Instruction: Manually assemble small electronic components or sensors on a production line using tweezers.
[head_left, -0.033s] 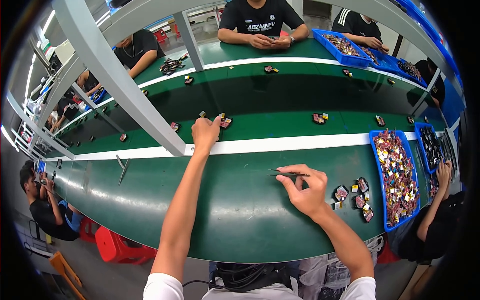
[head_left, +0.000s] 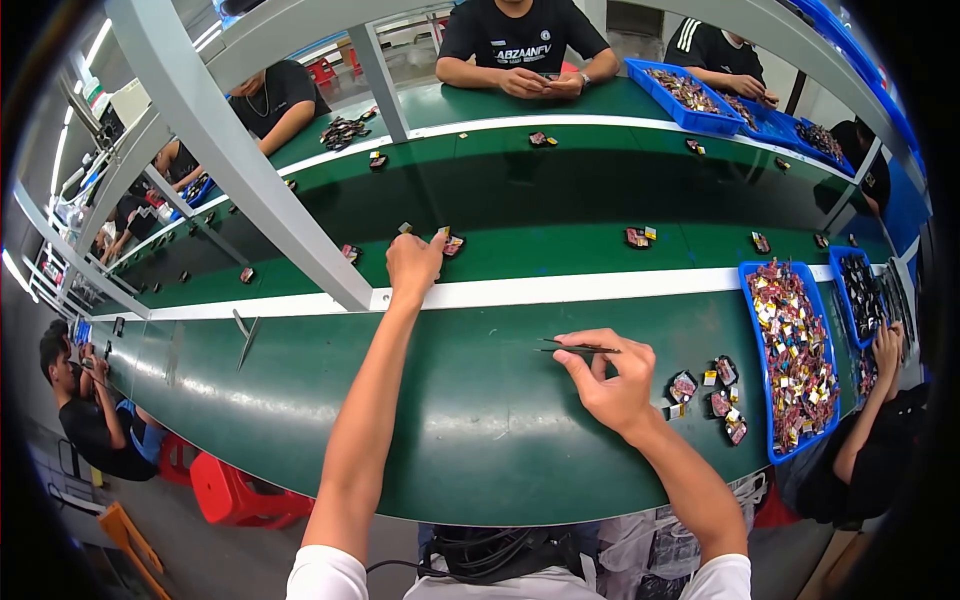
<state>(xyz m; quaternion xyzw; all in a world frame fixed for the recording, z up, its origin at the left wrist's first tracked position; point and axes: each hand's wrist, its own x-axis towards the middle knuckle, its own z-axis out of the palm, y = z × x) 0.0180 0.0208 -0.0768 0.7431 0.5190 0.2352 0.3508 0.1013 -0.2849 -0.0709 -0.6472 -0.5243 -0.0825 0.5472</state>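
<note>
My left hand point(head_left: 413, 265) reaches over the white rail to the green conveyor belt. Its fingers are closed at a small black-and-red electronic part point(head_left: 454, 244) with a yellow-and-white tab; the grip itself is partly hidden by the hand. A small dark piece point(head_left: 405, 228) shows just beyond the knuckles. Above the green worktable, my right hand point(head_left: 612, 378) pinches dark tweezers point(head_left: 580, 348), tips pointing left. Several similar parts point(head_left: 720, 403) with yellow-and-white tabs lie on the table to the right of that hand.
A blue tray point(head_left: 765, 400) heaped with red, yellow and white pieces stands at right, beside a blue bin point(head_left: 843, 300) of black parts. A grey post point(head_left: 240, 170) rises left of my left arm. Another pair of tweezers point(head_left: 247, 340) lies on the table. Co-workers sit opposite and at both sides.
My left hand has shifted very slightly to the right, and the part at its fingers with it. The right hand and tweezers stay in place.
</note>
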